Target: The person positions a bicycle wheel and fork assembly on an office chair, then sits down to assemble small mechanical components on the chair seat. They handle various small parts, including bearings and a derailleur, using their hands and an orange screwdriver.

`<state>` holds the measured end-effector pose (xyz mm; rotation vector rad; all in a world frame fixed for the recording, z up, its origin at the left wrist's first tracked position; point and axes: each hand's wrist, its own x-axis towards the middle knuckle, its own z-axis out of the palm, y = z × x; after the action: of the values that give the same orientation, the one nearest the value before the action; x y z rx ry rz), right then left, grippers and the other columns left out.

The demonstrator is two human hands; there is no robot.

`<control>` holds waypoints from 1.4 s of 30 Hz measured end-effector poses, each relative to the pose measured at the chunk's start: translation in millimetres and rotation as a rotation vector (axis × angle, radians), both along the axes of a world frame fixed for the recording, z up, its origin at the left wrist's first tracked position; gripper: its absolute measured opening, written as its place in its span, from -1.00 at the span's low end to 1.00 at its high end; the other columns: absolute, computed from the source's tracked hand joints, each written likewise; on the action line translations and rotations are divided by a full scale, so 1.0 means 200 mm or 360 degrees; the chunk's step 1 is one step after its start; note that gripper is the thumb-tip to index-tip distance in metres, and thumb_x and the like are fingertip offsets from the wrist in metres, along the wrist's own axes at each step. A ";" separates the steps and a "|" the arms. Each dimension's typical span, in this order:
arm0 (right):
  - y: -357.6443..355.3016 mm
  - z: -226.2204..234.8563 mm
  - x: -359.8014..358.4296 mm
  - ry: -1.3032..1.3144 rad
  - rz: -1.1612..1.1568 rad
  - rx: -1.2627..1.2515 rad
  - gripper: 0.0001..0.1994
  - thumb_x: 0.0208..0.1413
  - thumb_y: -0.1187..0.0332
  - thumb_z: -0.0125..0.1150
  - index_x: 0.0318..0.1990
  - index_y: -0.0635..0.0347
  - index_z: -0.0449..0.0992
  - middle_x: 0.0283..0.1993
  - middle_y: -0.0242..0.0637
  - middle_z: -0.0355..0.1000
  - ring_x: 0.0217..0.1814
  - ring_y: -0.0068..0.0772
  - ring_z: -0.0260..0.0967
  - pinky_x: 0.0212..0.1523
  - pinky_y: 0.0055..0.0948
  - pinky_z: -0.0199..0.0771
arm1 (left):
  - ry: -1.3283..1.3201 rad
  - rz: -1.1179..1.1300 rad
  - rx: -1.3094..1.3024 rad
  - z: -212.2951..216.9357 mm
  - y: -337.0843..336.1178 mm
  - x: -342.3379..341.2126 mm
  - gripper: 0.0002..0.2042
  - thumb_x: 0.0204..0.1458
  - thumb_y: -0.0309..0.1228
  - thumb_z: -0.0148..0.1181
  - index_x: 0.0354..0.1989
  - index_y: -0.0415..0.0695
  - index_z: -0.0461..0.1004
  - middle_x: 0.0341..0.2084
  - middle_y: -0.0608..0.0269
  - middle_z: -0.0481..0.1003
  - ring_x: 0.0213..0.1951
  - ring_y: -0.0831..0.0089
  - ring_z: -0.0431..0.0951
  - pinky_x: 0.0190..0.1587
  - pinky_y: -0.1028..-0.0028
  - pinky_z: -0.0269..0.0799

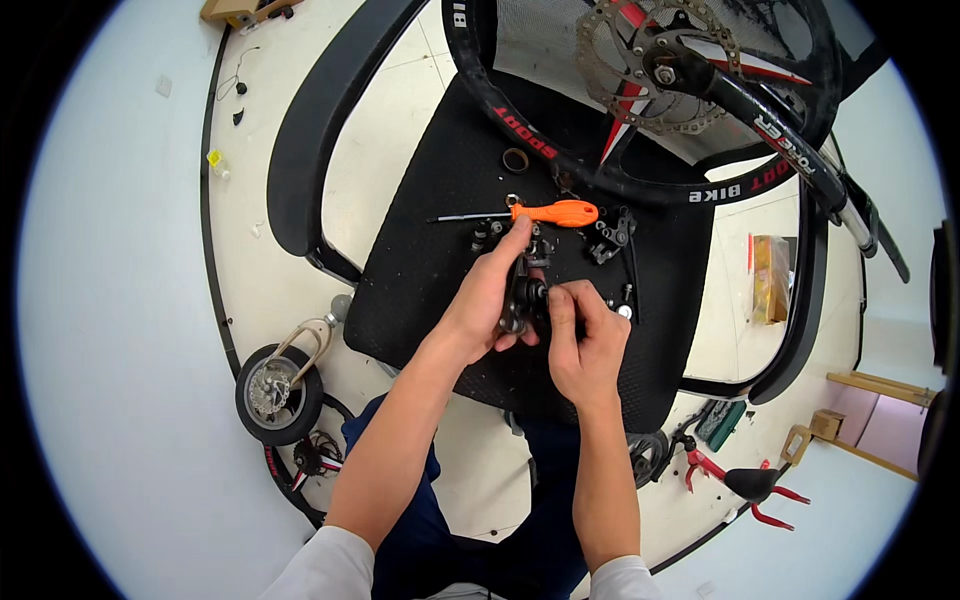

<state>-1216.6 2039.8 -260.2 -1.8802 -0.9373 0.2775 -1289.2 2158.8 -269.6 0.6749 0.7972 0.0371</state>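
Note:
Above the black mesh seat of an office chair (420, 300), my left hand (480, 305) is wrapped round a black mechanical part (527, 298) that looks like a bicycle brake caliper. My right hand (588, 345) pinches at its right side, fingertips against a round black piece; whether they hold something small there is hidden. Just beyond my left thumb lies a screwdriver (560, 213) with an orange handle, its shaft pointing left. A second black brake caliper (612, 238) with a cable rests on the seat to the right. Near it is a small silver round piece (625, 312).
A bicycle wheel (560, 150) with a disc rotor (655, 65) and black fork (790, 140) leans across the chair's back. Black armrests (300, 140) flank the seat. A black ring (515, 160) lies on it. Floor: small wheel (280, 395) at left, red-and-black bike parts (750, 485) at right.

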 end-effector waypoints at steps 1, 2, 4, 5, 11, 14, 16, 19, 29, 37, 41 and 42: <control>0.00 0.00 0.00 0.0050 -0.0005 0.0008 -0.86 0.21 0.47 0.11 -0.39 0.32 0.48 -0.66 -0.31 0.32 -0.65 -0.62 0.24 -0.58 -0.55 0.19 | -0.0049 -0.0016 -0.0051 -0.01 0.00 0.00 -0.42 0.23 0.17 -0.16 -0.51 -0.13 0.45 -0.72 0.34 0.45 -0.81 0.53 0.45 -0.92 0.67 0.08; 0.00 0.00 0.01 0.0036 -0.0004 0.0034 -0.86 0.21 0.46 0.11 -0.39 0.32 0.48 -0.67 -0.32 0.31 -0.65 -0.63 0.22 -0.59 -0.56 0.18 | -0.0104 -0.0027 -0.0102 -0.02 0.00 0.00 -0.43 0.23 0.15 -0.15 -0.50 -0.13 0.45 -0.70 0.34 0.46 -0.81 0.52 0.45 -0.92 0.67 0.08; 0.00 -0.01 0.02 0.0008 -0.0002 0.0085 -0.85 0.21 0.46 0.12 -0.40 0.31 0.48 -0.67 -0.33 0.28 -0.65 -0.65 0.19 -0.59 -0.56 0.14 | -0.0154 -0.0038 -0.0143 -0.04 0.00 0.00 -0.48 0.25 0.11 -0.14 -0.40 -0.14 0.45 -0.66 0.31 0.47 -0.81 0.50 0.45 -0.93 0.66 0.07; -0.01 -0.01 0.03 -0.0008 0.0008 0.0089 -0.84 0.22 0.45 0.11 -0.40 0.32 0.47 -0.67 -0.34 0.28 -0.65 -0.66 0.17 -0.59 -0.56 0.14 | -0.0151 -0.0039 -0.0134 -0.04 0.00 0.00 -0.51 0.25 0.08 -0.14 -0.32 -0.14 0.45 -0.64 0.30 0.48 -0.81 0.49 0.45 -0.93 0.66 0.08; -0.03 -0.09 0.11 0.0328 -0.0161 0.0043 -0.77 0.28 0.37 0.10 -0.40 0.31 0.46 -0.68 -0.40 0.28 -0.68 -0.68 0.13 -0.64 -0.55 0.14 | -0.0451 -0.0153 0.0234 -0.02 -0.02 0.00 -0.54 0.26 -0.10 -0.09 0.24 -0.08 0.15 -0.43 0.18 0.46 -0.67 0.45 0.51 -0.82 0.62 0.27; -0.06 -0.08 0.14 0.1140 -0.0244 0.0105 -0.69 0.32 0.28 0.08 -0.45 0.26 0.43 -0.69 -0.54 0.21 -0.68 -0.78 0.06 -0.67 -0.63 0.02 | -0.0551 -0.0434 0.0484 -0.03 -0.01 -0.02 -0.43 0.20 -0.21 0.09 0.34 -0.09 0.08 -0.33 0.16 0.45 -0.61 0.51 0.51 -0.70 0.60 0.36; -0.06 -0.06 0.15 0.1362 -0.0261 0.0113 -0.65 0.33 0.22 0.07 -0.50 0.21 0.40 -0.69 -0.60 0.17 -0.69 -0.82 0.00 -0.69 -0.67 -0.08 | -0.0576 -0.0551 0.0906 -0.03 -0.03 -0.04 -0.38 0.16 -0.18 0.18 0.33 -0.11 0.09 -0.43 0.20 0.46 -0.64 0.53 0.49 -0.66 0.59 0.37; -0.09 -0.06 0.17 0.1527 -0.0254 0.0097 -0.65 0.33 0.23 0.07 -0.50 0.21 0.40 -0.68 -0.59 0.17 -0.70 -0.82 0.00 -0.70 -0.66 -0.08 | -0.0273 -0.0558 0.0888 -0.02 -0.02 -0.01 -0.45 0.17 -0.16 0.18 0.25 -0.19 0.22 -0.60 0.29 0.46 -0.67 0.60 0.44 -0.65 0.59 0.31; -0.10 -0.08 0.17 0.1056 -0.0086 0.0015 -0.68 0.30 0.27 0.11 -0.49 0.24 0.41 -0.68 -0.60 0.15 -0.63 -0.81 0.00 -0.61 -0.65 -0.05 | -0.0062 -0.0416 0.1141 -0.06 -0.02 -0.01 -0.57 0.20 -0.02 0.08 -0.32 -0.24 0.49 -0.54 0.30 0.39 -0.50 0.57 0.33 -0.42 0.51 0.26; -0.06 -0.07 0.15 0.1250 -0.0109 0.0168 -0.68 0.33 0.27 0.08 -0.49 0.21 0.37 -0.71 -0.60 0.12 -0.72 -0.82 -0.05 -0.71 -0.65 -0.11 | -0.0397 -0.0003 0.1293 -0.16 -0.07 0.02 -0.63 0.16 -0.15 0.15 -0.31 -0.31 0.42 -0.50 0.20 0.43 -0.46 0.41 0.43 -0.35 0.48 0.36; -0.05 -0.06 0.13 0.1551 -0.0146 0.0191 -0.67 0.35 0.24 0.03 -0.48 0.18 0.33 -0.72 -0.62 0.06 -0.77 -0.82 -0.12 -0.77 -0.66 -0.17 | -0.0239 0.0089 0.1796 -0.06 -0.10 0.05 -0.68 0.10 -0.23 0.21 -0.37 -0.30 0.41 -0.56 0.07 0.48 -0.51 0.23 0.52 -0.43 0.37 0.37; -0.04 -0.05 0.12 0.1570 -0.0135 0.0170 -0.67 0.36 0.24 0.02 -0.47 0.17 0.32 -0.73 -0.62 0.04 -0.78 -0.82 -0.13 -0.78 -0.66 -0.18 | -0.0216 0.0165 0.1826 -0.07 -0.10 0.04 -0.69 0.11 -0.24 0.20 -0.39 -0.29 0.40 -0.58 0.07 0.47 -0.54 0.21 0.52 -0.45 0.36 0.37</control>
<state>-1193.0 2031.8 -270.5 -1.3965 -0.1854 0.9672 -1280.6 2138.0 -283.4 1.6865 0.6303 0.6663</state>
